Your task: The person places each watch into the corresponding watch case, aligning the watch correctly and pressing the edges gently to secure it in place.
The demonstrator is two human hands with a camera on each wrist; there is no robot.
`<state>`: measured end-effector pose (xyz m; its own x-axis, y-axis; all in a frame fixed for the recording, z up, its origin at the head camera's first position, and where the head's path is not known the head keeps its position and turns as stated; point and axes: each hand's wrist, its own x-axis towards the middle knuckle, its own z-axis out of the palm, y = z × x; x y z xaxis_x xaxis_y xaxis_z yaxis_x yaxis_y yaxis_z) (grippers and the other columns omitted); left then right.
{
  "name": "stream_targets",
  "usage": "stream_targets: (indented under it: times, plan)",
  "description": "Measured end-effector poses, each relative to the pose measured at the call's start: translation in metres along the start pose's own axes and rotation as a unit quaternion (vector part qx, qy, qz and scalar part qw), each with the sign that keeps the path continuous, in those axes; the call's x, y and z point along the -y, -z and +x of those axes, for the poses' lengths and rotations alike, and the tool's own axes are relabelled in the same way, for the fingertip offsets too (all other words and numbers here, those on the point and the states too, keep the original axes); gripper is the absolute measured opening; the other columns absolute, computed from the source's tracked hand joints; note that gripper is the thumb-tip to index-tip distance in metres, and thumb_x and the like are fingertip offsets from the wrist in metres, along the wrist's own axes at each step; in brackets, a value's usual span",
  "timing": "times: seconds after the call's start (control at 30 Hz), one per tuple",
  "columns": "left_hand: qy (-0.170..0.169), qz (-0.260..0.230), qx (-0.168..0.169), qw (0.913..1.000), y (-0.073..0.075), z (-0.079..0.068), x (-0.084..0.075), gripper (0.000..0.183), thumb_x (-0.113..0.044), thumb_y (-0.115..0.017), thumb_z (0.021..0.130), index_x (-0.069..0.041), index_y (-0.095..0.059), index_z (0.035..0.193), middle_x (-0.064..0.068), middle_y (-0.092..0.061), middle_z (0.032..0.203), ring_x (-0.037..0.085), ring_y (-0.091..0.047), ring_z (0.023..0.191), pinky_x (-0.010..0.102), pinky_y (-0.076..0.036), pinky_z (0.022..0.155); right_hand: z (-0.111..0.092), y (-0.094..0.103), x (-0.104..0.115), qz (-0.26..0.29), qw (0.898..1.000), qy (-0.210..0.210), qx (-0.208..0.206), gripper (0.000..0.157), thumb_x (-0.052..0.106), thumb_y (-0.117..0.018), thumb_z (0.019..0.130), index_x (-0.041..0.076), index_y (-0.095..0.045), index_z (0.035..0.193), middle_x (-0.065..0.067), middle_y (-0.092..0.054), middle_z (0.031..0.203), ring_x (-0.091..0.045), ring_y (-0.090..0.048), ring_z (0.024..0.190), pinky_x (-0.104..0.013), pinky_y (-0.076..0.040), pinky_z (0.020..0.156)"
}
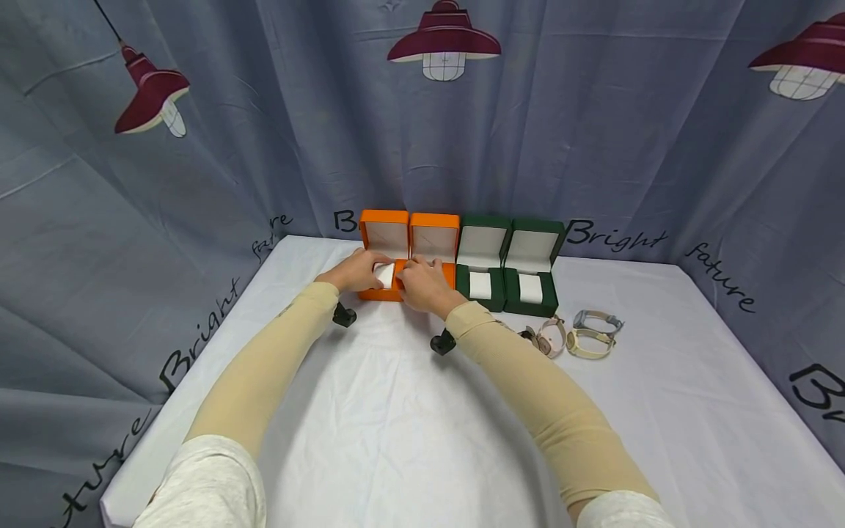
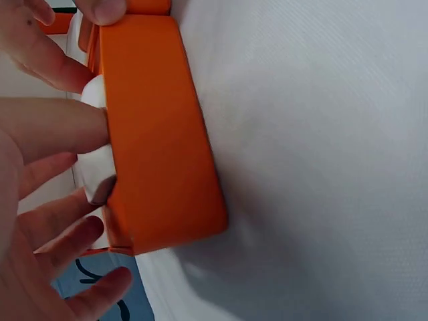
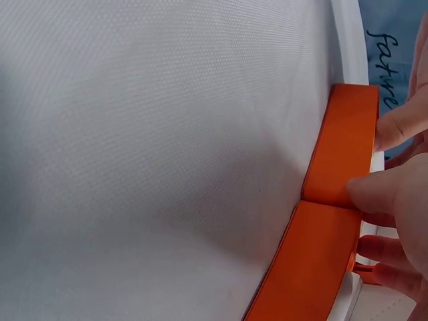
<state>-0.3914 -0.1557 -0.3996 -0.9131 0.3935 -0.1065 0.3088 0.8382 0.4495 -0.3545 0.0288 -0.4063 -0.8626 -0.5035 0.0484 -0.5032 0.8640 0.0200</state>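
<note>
Two orange watch boxes with raised lids stand side by side at the back. Over the left orange box [image 1: 379,295], my left hand [image 1: 359,270] has its thumb and fingers about the white watch cushion [image 2: 98,164]. The thumb reaches in behind the front wall, and the other fingers are spread toward the lid. My right hand [image 1: 424,282] grips this box at its right end, where the second orange box [image 3: 309,261] adjoins. Its thumb lies on the front edge, and a finger reaches in toward the cushion. The hands partly hide both interiors.
Two green watch boxes [image 1: 480,286] with lids up and white cushions continue the row to the right. On the white table [image 1: 396,418] by my right forearm lie several watches, including a pink one [image 1: 551,339], a yellow one [image 1: 590,345] and a grey-blue one [image 1: 597,320].
</note>
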Motion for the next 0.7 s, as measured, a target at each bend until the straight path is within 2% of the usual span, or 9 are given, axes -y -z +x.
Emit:
stream_targets:
  times: [0.33, 0.53, 0.7]
  plan:
    - [-0.024, 0.011, -0.039, 0.9989, -0.0028, 0.0013, 0.0058, 0.062, -0.017, -0.082, 0.082, -0.012, -0.061, 0.140, 0.007, -0.059, 0.140, 0.029, -0.050, 0.121, 0.047, -0.043, 0.107, -0.0003, 0.0000, 0.0003, -0.006, 1.000, -0.004, 0.004, 0.034, 0.033, -0.065, 0.097, 0.022, -0.070, 0.129, -0.004, -0.062, 0.133, -0.025, -0.042, 0.132, -0.061, -0.033, 0.106]
    - [-0.034, -0.002, -0.050, 0.9982, -0.0027, -0.0027, 0.0058, 0.063, -0.019, -0.083, 0.081, -0.011, -0.059, 0.139, 0.014, -0.054, 0.139, 0.030, -0.053, 0.117, 0.047, -0.046, 0.105, 0.0001, -0.0004, 0.0002, -0.009, 1.000, -0.007, 0.001, 0.029, 0.034, -0.064, 0.098, 0.023, -0.072, 0.123, -0.002, -0.063, 0.130, -0.024, -0.042, 0.132, -0.062, -0.032, 0.107]
    - [-0.042, 0.000, -0.057, 0.9975, -0.0042, -0.0034, 0.0074, 0.065, -0.020, -0.084, 0.081, -0.011, -0.059, 0.140, 0.013, -0.054, 0.134, 0.029, -0.054, 0.112, 0.045, -0.048, 0.102, -0.0006, 0.0003, 0.0005, -0.010, 1.000, -0.009, -0.001, 0.026, 0.034, -0.065, 0.097, 0.024, -0.073, 0.120, -0.001, -0.064, 0.128, -0.024, -0.043, 0.130, -0.063, -0.032, 0.108]
